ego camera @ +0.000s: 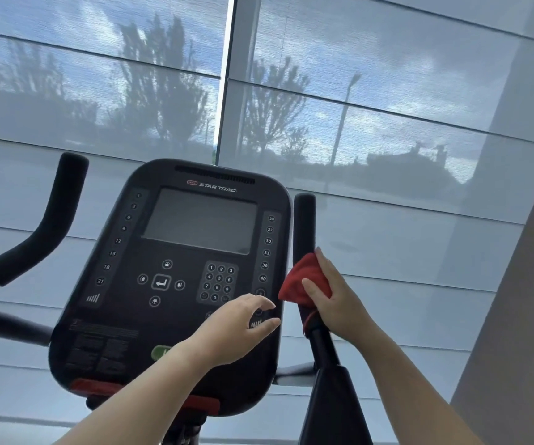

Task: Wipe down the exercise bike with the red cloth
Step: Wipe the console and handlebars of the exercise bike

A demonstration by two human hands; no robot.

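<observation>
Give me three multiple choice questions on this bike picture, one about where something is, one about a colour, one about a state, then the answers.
1. Where is the cloth?
A. on the floor
B. around the right handlebar
C. on the seat

2. What colour is the console casing?
A. black
B. white
C. yellow

3. How is the left hand?
A. clenched in a fist
B. open, fingers spread over the console
C. holding the cloth

Answers:
1. B: the right hand grips the cloth around the right handlebar.
2. A: the casing around the grey screen and keys is black.
3. B: its fingers are spread, holding nothing, over the console's lower right corner.
</observation>
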